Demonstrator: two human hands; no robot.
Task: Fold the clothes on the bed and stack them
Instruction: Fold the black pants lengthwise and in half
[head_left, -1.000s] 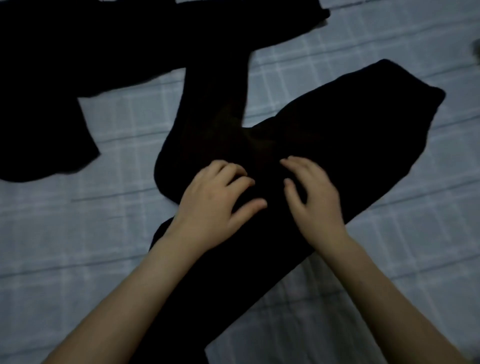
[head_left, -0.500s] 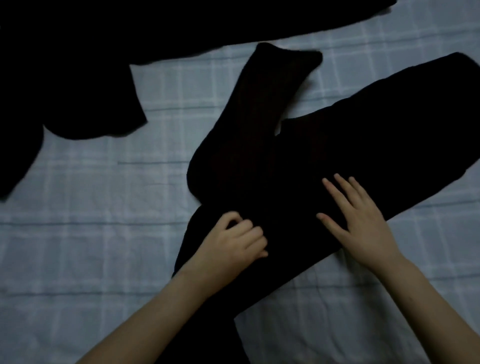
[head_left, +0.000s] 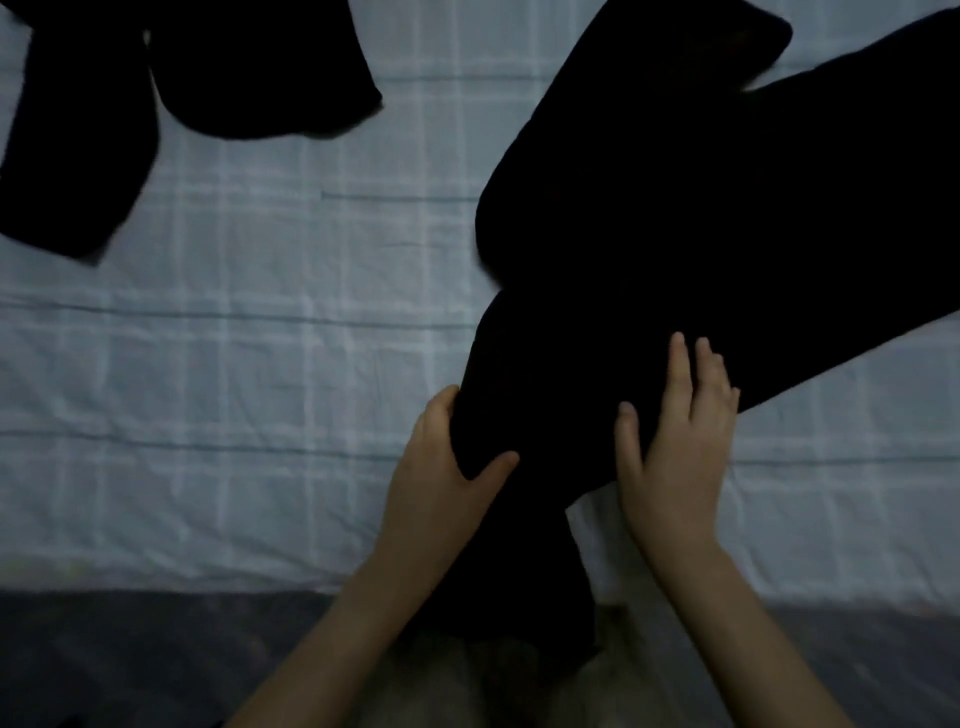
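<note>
Two hands on black trousers lying slantwise across the bed. Left hand pinching the near edge, thumb on top; right hand spread flat, pressing. Best to anchor with the right, draw the edge over squarely, then smooth out creases.

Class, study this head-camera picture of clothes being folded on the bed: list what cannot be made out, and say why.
- Black garment: folds and seams lost in dim light; its far end is cut off by the right edge.
- Second dark garment: cut off by the top and left edges.
- Left hand: fingers hidden under the cloth edge; only the thumb shows on top.
- Right hand: lies flat on the cloth; what is beneath is hidden.
</note>
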